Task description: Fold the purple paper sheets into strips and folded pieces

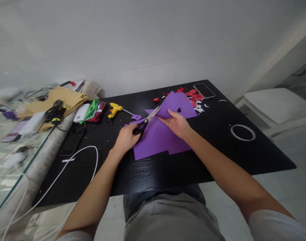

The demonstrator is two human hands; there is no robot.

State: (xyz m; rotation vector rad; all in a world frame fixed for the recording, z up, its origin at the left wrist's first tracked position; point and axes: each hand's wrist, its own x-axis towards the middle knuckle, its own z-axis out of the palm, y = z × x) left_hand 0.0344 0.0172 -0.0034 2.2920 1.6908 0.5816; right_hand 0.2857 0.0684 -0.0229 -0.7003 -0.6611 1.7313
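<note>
Head view: left hand (126, 138) grips scissors (152, 115), blades parted, long axis angled away-right toward purple sheet (171, 102) pinched in nearer right hand (178, 124), over table (148, 174); blade contact unclear.

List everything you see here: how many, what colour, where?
Table: one, black, centre
Scissors: one, black and silver, left hand
Purple paper: several pieces, purple, centre
Red scraps: many, red, behind paper
White scraps: several, white, beside red
Glue gun: one, yellow, left of paper
Bundles: several, multicoloured, beside glue gun
Table phones: two, dark, far right and left
Ring: one, white, right
Cable: count unclear, white, front left
Brown paper: several, tan, far left
Glass top: one, clear, left, cluttered
Seat: one, white, right
Hands: two, bare, on scissors and paper
</note>
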